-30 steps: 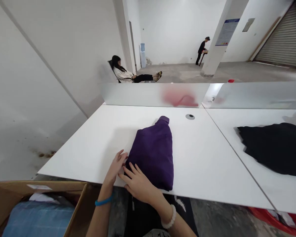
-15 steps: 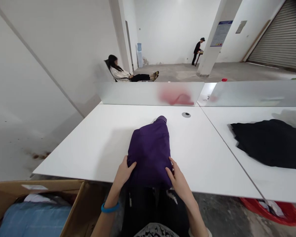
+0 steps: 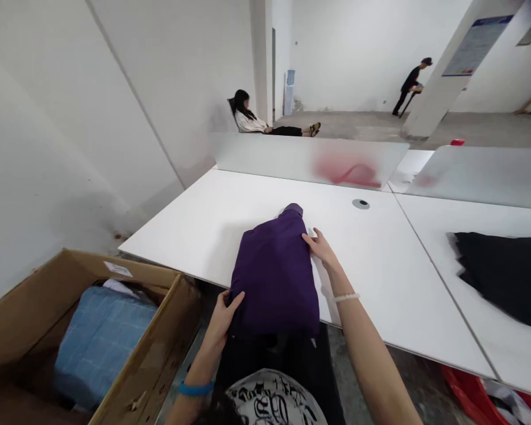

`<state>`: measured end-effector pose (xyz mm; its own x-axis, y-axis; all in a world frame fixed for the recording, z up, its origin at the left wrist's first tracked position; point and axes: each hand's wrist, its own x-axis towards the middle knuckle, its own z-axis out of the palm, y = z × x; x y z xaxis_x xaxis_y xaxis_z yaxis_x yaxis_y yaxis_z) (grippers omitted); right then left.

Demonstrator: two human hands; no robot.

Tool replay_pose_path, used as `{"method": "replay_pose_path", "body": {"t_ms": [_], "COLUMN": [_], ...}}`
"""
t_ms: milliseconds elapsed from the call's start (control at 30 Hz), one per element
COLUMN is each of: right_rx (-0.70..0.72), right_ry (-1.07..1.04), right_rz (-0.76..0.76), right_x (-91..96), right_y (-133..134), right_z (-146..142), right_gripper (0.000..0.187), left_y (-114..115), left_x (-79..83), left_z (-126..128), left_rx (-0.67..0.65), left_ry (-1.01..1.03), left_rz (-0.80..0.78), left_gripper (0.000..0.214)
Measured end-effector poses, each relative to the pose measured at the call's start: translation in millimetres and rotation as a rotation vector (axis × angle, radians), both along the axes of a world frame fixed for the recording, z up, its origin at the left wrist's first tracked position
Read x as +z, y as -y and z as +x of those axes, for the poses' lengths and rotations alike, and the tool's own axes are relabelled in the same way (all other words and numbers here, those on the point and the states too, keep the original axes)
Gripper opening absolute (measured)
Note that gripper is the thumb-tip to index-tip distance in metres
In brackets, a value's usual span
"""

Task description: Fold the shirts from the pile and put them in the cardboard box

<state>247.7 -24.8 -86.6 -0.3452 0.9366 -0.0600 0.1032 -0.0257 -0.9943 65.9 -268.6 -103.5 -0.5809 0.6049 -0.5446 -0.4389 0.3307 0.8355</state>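
Observation:
A folded purple shirt lies on the white table, its collar pointing away from me and its lower end at the front edge. My left hand is closed on the shirt's lower left edge, thumb on top and the other fingers partly hidden. At the upper right edge, below the collar, my right hand touches the cloth with its thumb. Its index finger stands apart from the shirt, and the remaining fingers are mostly out of sight.
An open cardboard box at lower left holds a blue bundle. Black cloth lies on the right-hand table. A frosted divider lines the back edge. Beyond it are a seated person and a standing person. A red bag sits below right.
My right hand has moved from the shirt's lower right corner up its right edge to near the collar. The left hand keeps its hold. The view has turned left, showing more of the box.

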Motion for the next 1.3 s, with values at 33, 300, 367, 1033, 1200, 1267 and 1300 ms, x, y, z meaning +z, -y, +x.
{"method": "replay_pose_path", "body": {"t_ms": [33, 300, 367, 1033, 1200, 1267, 1300], "right_rx": [0.012, 0.151, 0.118, 1.032, 1.295, 1.353, 1.376], "right_ry": [-0.014, -0.082, -0.136, -0.523, -0.302, -0.027, 0.095], "right_rz": [-0.013, -0.043, -0.133, -0.179, -0.015, 0.154, 0.225], "right_x": [2.7, 2.1, 2.3, 153.8, 91.6, 47.3, 24.3], "right_y": [-7, -23, -21, 172, 236, 251, 256], "right_z": [-6, -42, -54, -402, -478, -488, -488], "right_gripper": [0.036, 0.034, 0.037, 0.043, 0.059, 0.064, 0.067], "left_y": [0, 7, 10, 191, 225, 232, 234], "left_x": [0.1, 0.4, 4.5, 93.5, 35.0, 4.3, -9.3], "left_z": [1, 2, 3, -97, -148, -162, -166], "left_rx": [-0.026, -0.151, -0.115, 0.958, 0.923, 0.895, 0.891], "left_ry": [0.094, 0.430, 0.455, 0.014, -0.235, -0.325, -0.337], "left_rz": [0.009, 0.132, 0.179, 0.239, -0.041, -0.239, -0.299], "left_gripper": [0.051, 0.045, 0.044, 0.040, 0.052, 0.062, 0.068]}}
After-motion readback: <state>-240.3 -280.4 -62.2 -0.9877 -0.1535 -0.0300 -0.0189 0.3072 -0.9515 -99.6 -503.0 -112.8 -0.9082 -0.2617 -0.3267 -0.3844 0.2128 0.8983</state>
